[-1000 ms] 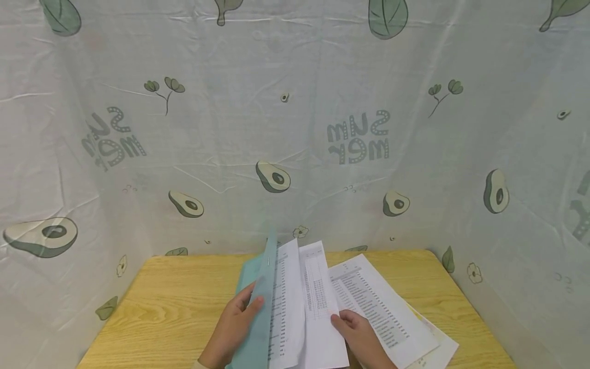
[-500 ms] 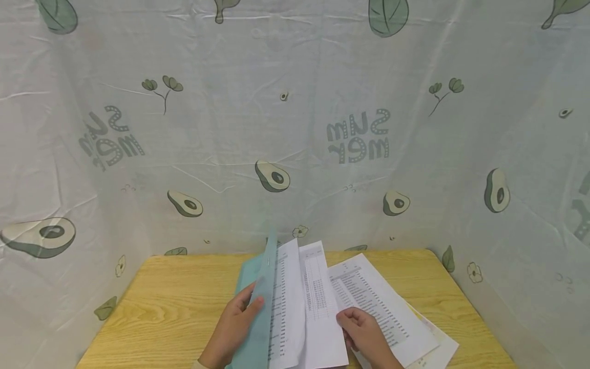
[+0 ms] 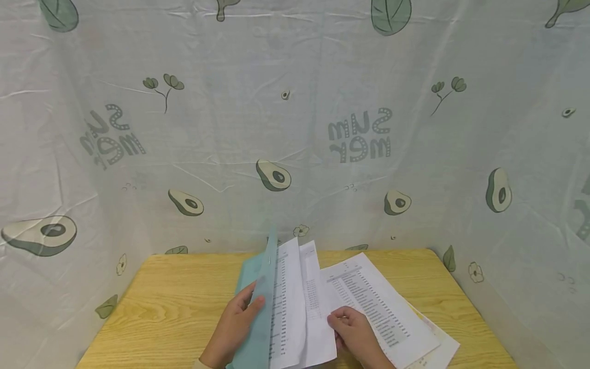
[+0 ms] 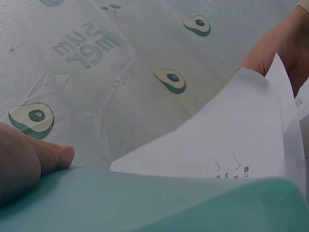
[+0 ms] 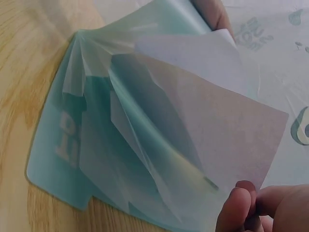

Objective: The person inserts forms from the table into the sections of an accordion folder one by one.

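My left hand point(image 3: 236, 324) grips the raised cover of a teal plastic folder point(image 3: 260, 328), its thumb on the near face. White printed sheets point(image 3: 287, 307) stand fanned inside the folder. My right hand point(image 3: 356, 332) pinches the right edge of one printed sheet point(image 3: 318, 328) between thumb and fingers. In the right wrist view, that sheet's pale back point(image 5: 227, 116) bends away from translucent teal sleeves point(image 5: 159, 159). The left wrist view shows the left thumb over the folder's top edge point(image 4: 169, 188). The left fingers behind the cover are partly hidden.
Loose printed pages point(image 3: 378, 307) lie overlapping on the wooden table point(image 3: 175, 302), right of the folder, with a partly yellow sheet point(image 3: 438, 343) under them. A pale curtain point(image 3: 295, 128) printed with avocados hangs behind and beside the table.
The right hand shifts slightly right, then back left with the pinched sheet, whose right edge has swung toward the folder. More of the loose page shows. The left hand stays put.
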A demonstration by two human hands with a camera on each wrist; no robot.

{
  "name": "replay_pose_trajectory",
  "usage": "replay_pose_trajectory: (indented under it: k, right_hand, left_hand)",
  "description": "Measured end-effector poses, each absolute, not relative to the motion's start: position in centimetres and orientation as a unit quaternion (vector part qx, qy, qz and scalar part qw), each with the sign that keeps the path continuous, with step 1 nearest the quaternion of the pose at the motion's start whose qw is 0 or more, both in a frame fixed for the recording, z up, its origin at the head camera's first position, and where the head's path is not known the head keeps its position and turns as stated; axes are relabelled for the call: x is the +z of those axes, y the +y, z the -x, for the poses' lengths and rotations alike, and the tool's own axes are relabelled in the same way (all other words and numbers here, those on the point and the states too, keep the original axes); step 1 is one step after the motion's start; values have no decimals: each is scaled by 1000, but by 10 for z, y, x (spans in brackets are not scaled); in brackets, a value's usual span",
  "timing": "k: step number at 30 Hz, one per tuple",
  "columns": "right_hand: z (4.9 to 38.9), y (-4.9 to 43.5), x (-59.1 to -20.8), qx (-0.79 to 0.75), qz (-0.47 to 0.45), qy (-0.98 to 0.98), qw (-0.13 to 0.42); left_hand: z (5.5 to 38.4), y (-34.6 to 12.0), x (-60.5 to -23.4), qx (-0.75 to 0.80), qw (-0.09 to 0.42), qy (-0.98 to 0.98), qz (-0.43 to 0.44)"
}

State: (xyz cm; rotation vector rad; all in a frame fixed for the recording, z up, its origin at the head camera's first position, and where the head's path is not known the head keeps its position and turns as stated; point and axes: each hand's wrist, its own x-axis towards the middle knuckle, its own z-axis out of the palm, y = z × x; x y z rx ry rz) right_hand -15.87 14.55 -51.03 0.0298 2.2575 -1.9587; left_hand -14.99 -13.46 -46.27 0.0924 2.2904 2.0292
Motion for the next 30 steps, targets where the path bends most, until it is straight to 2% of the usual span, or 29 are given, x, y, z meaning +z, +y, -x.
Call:
replay_pose_trajectory:
  k: [12, 30]
  right_hand:
    - [160, 127, -509, -656, 27, 752, 58]
    - [163, 112, -511, -634, 43, 767, 89]
  left_hand:
    - [150, -135, -462, 664, 35, 746, -28]
    - [149, -135, -459, 694, 51, 717, -44]
